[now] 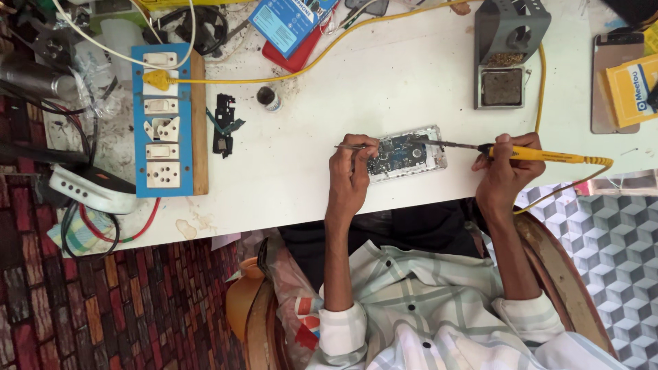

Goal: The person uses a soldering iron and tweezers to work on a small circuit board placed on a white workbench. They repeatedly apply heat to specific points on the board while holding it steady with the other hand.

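My left hand (351,168) is pinched shut on a pair of thin tweezers (355,146), and my right hand (506,171) is clenched around the yellow soldering iron (541,155), held like a pen with its dark tip reaching onto the opened phone (406,153). The phone lies flat on the white table (384,82), close to the edge nearest me and roughly midway along that edge, with its circuit board facing up.

To do this step well, I judge that the left hand should rest its heel on the table so the tweezers stay steady on the small part, while the iron comes in low and touches only the joint, not the neighbouring components. A brief touch is better than a long one, since heat would spread through the board. The yellow cord (384,31) loops behind across the table toward the blue switchboard (163,120), and I should keep it slack so it does not tug at my wrist.

The phone's long axis runs parallel to the near table edge, one short end under my left fingers, the other pointing toward my right hand. The iron lies almost along the same line, tip toward the phone. The iron stand (508,55) sits toward the far edge, beyond my right hand, well apart from the phone.
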